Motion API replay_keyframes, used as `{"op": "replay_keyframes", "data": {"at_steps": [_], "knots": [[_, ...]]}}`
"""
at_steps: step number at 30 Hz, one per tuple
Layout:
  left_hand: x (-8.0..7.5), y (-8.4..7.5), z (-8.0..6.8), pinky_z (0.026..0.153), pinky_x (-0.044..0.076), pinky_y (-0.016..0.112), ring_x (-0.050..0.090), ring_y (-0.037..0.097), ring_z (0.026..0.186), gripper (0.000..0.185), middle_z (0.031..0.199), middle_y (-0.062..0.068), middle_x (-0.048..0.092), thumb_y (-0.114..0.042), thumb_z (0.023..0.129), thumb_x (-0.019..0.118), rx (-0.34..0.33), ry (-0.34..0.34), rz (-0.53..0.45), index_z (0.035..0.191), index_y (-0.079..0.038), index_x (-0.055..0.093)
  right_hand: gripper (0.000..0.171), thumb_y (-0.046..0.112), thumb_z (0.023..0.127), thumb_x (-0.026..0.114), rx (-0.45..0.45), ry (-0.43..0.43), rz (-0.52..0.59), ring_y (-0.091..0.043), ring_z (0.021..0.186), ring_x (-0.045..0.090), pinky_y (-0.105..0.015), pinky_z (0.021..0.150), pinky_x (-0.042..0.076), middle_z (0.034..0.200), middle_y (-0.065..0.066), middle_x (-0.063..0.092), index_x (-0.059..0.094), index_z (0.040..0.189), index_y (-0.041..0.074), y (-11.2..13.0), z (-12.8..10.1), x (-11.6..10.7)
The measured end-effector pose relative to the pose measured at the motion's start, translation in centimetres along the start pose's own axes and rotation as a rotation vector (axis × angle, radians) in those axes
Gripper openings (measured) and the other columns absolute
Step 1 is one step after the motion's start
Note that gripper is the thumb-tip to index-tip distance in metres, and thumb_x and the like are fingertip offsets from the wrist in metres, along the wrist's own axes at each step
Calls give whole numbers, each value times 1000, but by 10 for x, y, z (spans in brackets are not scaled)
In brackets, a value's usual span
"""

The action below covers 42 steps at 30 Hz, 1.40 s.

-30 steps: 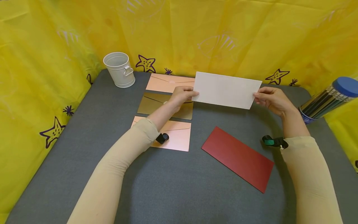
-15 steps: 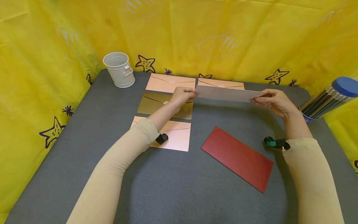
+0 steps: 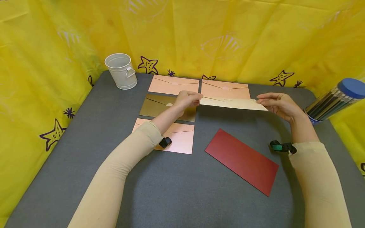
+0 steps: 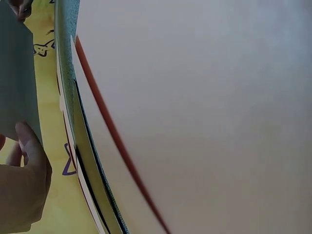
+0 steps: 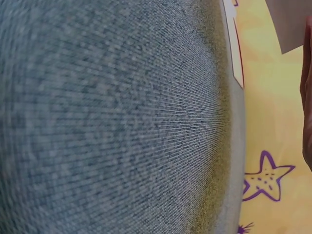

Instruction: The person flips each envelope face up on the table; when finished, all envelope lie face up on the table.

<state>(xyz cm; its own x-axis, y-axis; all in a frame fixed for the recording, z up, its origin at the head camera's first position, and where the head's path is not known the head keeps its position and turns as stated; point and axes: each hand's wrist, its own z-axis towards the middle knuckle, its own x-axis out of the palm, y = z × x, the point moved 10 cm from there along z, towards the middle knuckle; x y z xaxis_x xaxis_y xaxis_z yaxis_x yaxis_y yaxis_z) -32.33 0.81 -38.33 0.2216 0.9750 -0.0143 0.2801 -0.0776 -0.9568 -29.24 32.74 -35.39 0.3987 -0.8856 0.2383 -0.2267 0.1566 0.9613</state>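
My left hand [image 3: 186, 100] pinches the left end of a pale cream envelope [image 3: 232, 104], and my right hand [image 3: 280, 105] holds its right end between thumb and fingers. The envelope is raised above the table and seen nearly edge-on, with a thin flap line showing near its left end. In the left wrist view, the envelope [image 4: 19, 83] looks grey-shaded between both hands. A pink envelope [image 3: 225, 91] lies just behind it. Below my left hand are a gold envelope [image 3: 154, 107] and another pink envelope [image 3: 179, 142]. A red envelope [image 3: 242, 161] lies askew in front.
One more pink envelope [image 3: 174, 84] lies at the back, right of a white metal bucket [image 3: 121, 76]. On the right, a blue-lidded container of pencils [image 3: 332, 103] leans outward in view. A yellow patterned cloth [image 3: 182, 34] rises behind the grey table [image 3: 159, 190].
My hands have tipped the held envelope over, from its plain white face to its cream side with the flap line. It now sits lower in view, uncovering the pink envelope behind.
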Motion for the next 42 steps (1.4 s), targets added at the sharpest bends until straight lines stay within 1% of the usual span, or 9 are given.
{"op": "replay_keyframes", "data": {"at_steps": [2,5,9,12,15,20,26,37,42], "knots": [[1,2,-1,92,58,30,68,12,82,31,129,15,67,-11,92,67,-16,14,10,120,2,68,38,-15,98,41,2,16,-12,-13,91,74,-21,80,59,101,-7,77,69,118,2,-1,0,2],[3,4,-2,82,60,23,64,7,76,31,131,14,67,-6,91,66,-43,29,21,121,1,68,38,-15,97,41,10,42,-27,-14,89,74,-23,79,60,100,-7,76,68,118,2,-3,0,4],[5,7,-4,68,56,15,61,7,73,34,133,14,64,-2,90,65,-66,53,60,124,-1,67,33,-15,95,48,60,-12,-97,-13,84,72,-24,76,61,95,-3,72,66,114,6,-10,0,-3],[7,9,-4,65,54,14,60,9,75,34,126,13,64,0,90,65,-58,67,90,124,1,64,32,-14,94,52,124,-80,-179,-12,82,70,-24,75,61,93,0,68,59,115,9,-17,0,-11],[9,10,-3,64,54,15,60,10,75,34,106,10,62,3,88,66,-44,66,104,122,6,59,35,-11,94,53,197,-113,-263,-10,83,69,-23,76,60,95,2,64,49,122,10,-24,-1,-17],[10,12,-1,72,58,21,61,12,76,37,93,7,59,5,87,66,-27,57,122,121,9,52,48,-3,97,54,310,-98,-373,-6,86,68,-20,79,59,102,5,63,33,139,7,-34,-1,-19],[11,13,-2,91,59,32,62,13,80,40,115,21,64,5,86,65,-31,66,178,126,9,58,55,1,99,53,390,-125,-412,-3,88,68,-19,81,59,101,9,66,25,146,2,-42,0,-22],[15,17,-4,99,55,33,61,13,84,42,136,24,54,4,88,60,-77,121,205,129,9,57,59,8,100,56,412,-157,-473,-2,90,68,-19,83,58,97,12,66,24,149,2,-48,3,-26],[19,17,-4,104,52,34,64,20,103,49,142,23,52,1,88,58,-60,163,252,136,8,53,61,11,100,57,401,-154,-487,-2,92,67,-21,85,59,98,13,66,23,149,0,-48,4,-25]]}}
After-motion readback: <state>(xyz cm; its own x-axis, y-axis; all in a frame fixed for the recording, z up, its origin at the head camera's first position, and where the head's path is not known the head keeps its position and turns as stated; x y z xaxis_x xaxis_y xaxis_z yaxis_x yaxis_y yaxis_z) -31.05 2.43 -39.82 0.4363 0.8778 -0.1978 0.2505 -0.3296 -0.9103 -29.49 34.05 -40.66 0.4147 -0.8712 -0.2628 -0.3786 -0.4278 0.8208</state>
